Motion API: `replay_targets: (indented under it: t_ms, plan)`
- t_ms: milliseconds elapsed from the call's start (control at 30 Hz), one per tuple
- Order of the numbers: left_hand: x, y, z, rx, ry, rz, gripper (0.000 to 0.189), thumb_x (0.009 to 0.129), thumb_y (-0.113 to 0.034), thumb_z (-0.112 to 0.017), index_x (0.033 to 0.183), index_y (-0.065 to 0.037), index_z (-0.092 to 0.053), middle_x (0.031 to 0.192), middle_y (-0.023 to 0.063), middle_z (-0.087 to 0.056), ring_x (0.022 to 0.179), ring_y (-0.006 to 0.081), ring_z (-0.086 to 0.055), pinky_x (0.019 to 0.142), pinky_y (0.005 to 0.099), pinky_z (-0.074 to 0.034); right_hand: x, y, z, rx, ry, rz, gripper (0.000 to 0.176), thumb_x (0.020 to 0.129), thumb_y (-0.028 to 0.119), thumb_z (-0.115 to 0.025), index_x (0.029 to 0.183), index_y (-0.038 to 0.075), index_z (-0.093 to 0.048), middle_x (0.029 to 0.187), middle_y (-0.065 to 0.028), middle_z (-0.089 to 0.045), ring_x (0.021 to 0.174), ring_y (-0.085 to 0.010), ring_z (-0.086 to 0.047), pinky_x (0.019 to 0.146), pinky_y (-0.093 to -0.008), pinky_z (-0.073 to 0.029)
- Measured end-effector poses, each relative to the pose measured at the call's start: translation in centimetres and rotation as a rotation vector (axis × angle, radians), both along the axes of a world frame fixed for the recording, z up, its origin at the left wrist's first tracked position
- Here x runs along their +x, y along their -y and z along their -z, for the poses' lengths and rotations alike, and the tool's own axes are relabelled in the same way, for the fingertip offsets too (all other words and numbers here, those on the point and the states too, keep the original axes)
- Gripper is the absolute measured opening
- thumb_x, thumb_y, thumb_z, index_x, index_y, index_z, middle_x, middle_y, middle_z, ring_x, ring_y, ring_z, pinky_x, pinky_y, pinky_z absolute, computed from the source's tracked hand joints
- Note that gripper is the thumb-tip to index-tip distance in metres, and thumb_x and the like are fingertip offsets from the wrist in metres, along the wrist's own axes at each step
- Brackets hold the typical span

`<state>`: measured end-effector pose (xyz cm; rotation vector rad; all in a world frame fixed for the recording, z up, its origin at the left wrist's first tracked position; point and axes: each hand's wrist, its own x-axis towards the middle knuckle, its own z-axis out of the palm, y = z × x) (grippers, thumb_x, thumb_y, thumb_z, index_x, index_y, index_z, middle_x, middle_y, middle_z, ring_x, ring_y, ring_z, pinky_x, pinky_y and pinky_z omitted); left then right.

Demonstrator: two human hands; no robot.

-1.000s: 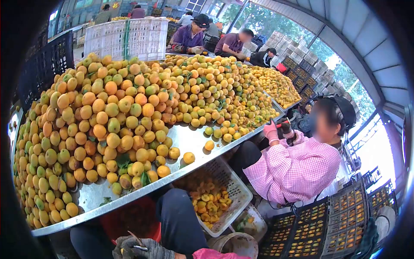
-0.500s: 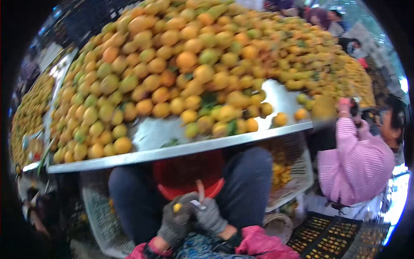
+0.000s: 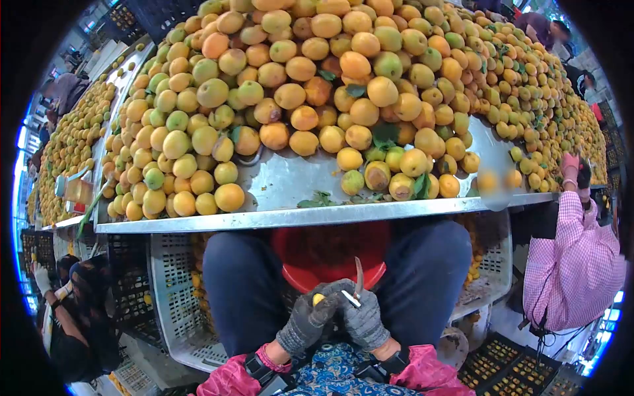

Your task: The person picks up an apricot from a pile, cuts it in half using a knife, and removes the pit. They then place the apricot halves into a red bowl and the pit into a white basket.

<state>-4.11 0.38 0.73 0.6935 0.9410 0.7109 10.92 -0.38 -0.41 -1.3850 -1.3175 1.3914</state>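
My left hand [image 3: 305, 325], in a grey knitted glove, is closed around an apricot; only a small yellow patch of the apricot [image 3: 318, 299] shows between the fingers. A small knife [image 3: 358, 272] with a curved blade points upward from my right hand [image 3: 366, 325], also gloved in grey. Its white handle end [image 3: 351, 299] shows at the fingers. Both hands are close together above my lap, in front of a red basin [image 3: 297, 280] between my knees. A large heap of apricots [image 3: 290, 96] lies on the metal table [image 3: 284, 178] beyond them.
The table's raised metal edge [image 3: 330, 216] runs across in front of my knees. White plastic crates [image 3: 177, 297] stand on both sides under it. At the right, a person in a pink checked top [image 3: 574, 277] works; another person [image 3: 89, 310] sits at the left. Black trays [image 3: 508, 366] hold fruit pieces.
The camera view has shifted, so the table, my knees and hands appear farther right. My hands remain together, with the apricot and knife still in them.
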Motion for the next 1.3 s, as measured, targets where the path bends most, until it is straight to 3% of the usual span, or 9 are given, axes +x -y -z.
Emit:
replay_targets:
  t_ms: [100,233,300,433,567,700,900,1067,1300]
  plan:
    - [0.2,0.0,-0.4,-0.057,0.289,-0.097,0.069,0.091,-0.053,-0.056,0.134,-0.002,-0.045,0.116,0.0069,-0.061,0.107,0.0182,-0.059,0.095,0.0339,-0.047,-0.2,-0.9,-2.5,-0.061,0.062,-0.029,0.017,0.091,0.011,-0.059,0.106,0.003,-0.064,0.097,-0.0117,-0.069,0.087,-0.0232,-0.067,0.077,-0.0324,-0.052]
    - [-0.6,1.2,-1.3,0.119,-0.035,0.118,0.067,0.09,-0.058,-0.053,0.129,-0.004,-0.047,0.115,0.0078,-0.057,0.093,0.0154,-0.058,0.079,0.0315,-0.05,0.6,-1.7,-5.2,0.031,-0.131,0.257,0.023,0.089,0.012,-0.064,0.109,0.001,-0.065,0.091,-0.0058,-0.068,0.082,-0.011,-0.063,0.077,-0.0242,-0.051]
    - [0.2,1.6,-1.8,-0.174,0.311,-0.037,0.065,0.089,-0.059,-0.054,0.126,-0.005,-0.048,0.11,0.0074,-0.058,0.083,0.0137,-0.057,0.071,0.0274,-0.048,1.2,-1.9,-6.2,-0.205,-0.371,0.362,0.026,0.089,0.016,-0.066,0.109,0.0,-0.065,0.089,-0.006,-0.068,0.076,-0.0104,-0.062,0.074,-0.0251,-0.052]
    - [0.7,1.9,-1.8,-0.038,0.124,-0.129,0.05,0.091,-0.042,-0.059,0.125,-0.007,-0.049,0.105,0.0061,-0.058,0.084,0.0145,-0.059,0.072,0.0272,-0.049,1.2,-2.0,-4.5,0.023,-0.116,0.215,0.029,0.091,0.023,-0.064,0.109,0.0,-0.064,0.079,-0.0063,-0.065,0.059,-0.0091,-0.057,0.053,-0.0224,-0.048]
    - [0.2,2.1,-1.9,-0.057,0.104,-0.074,0.038,0.09,-0.016,-0.062,0.125,-0.006,-0.05,0.098,0.0036,-0.058,0.087,0.0113,-0.059,0.078,0.0285,-0.05,2.0,-3.1,-6.1,-0.097,-0.451,0.426,0.046,0.092,0.049,-0.057,0.097,0.003,-0.056,0.055,-0.0028,-0.049,0.038,-0.012,-0.045,0.036,-0.0248,-0.037]
    - [1.3,2.2,-2.8,-0.103,-0.005,0.004,0.04,0.09,-0.028,-0.06,0.123,-0.007,-0.049,0.1,0.006,-0.06,0.082,0.0148,-0.061,0.072,0.0295,-0.051,1.3,-3.6,-6.6,-0.08,-0.547,0.474,0.046,0.091,0.049,-0.059,0.093,0.003,-0.057,0.053,-0.0021,-0.047,0.037,-0.0112,-0.044,0.035,-0.0255,-0.036]
    - [2.2,3.1,-0.8,-0.19,0.4,-0.109,0.035,0.1,-0.037,-0.044,0.12,-0.008,-0.049,0.087,0.0061,-0.059,0.072,0.015,-0.059,0.065,0.0301,-0.049,0.9,-4.4,-6.2,-0.068,-0.588,0.533,0.038,0.091,0.041,-0.064,0.084,0.003,-0.061,0.053,-0.0014,-0.049,0.037,-0.0095,-0.045,0.034,-0.0243,-0.033]
    - [3.2,3.4,-0.2,0.238,-0.305,-0.143,0.035,0.102,-0.034,-0.041,0.11,-0.006,-0.059,0.084,0.0061,-0.06,0.071,0.0118,-0.055,0.067,0.0281,-0.045,0.0,-4.4,-5.5,-0.07,-0.449,0.47,0.029,0.089,0.032,-0.068,0.085,0.004,-0.063,0.061,-0.0004,-0.055,0.045,-0.0084,-0.051,0.04,-0.0226,-0.038]
    - [2.9,3.7,-0.1,-0.061,-0.12,-0.159,0.034,0.101,-0.031,-0.043,0.112,-0.004,-0.061,0.085,0.0005,-0.062,0.078,0.0082,-0.054,0.072,0.0261,-0.045,-0.7,-4.7,-6.0,-0.17,-0.257,0.142,0.015,0.088,0.015,-0.067,0.09,0.001,-0.067,0.078,-0.0035,-0.067,0.07,-0.0079,-0.06,0.063,-0.0238,-0.049]
